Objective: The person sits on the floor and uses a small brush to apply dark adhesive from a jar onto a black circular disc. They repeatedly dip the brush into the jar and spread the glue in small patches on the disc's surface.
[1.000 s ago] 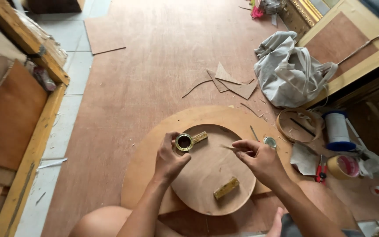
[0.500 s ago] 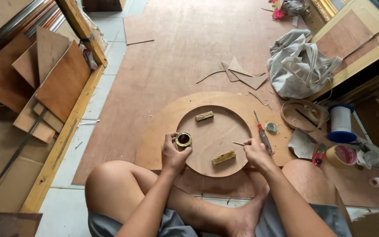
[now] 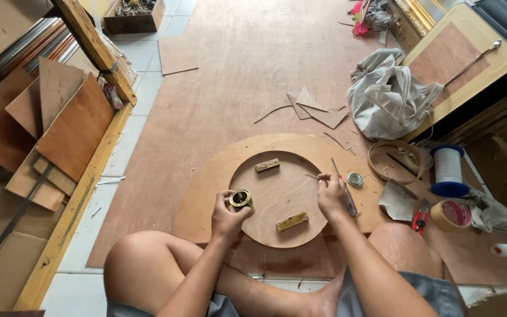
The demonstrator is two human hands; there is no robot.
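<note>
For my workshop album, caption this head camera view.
Seated on the floor, left hand holds a small open tin while right hand holds a thin stick over a round plywood disc.

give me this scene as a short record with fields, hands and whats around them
left hand: grips small open tin at the disc's edge
right hand: holds thin stick, tip over the disc
work surface: round plywood disc inside a larger plywood ring
on disc: two small gold blocks
nearby: tin lid, blue spool, tape roll, cloth bag
</note>
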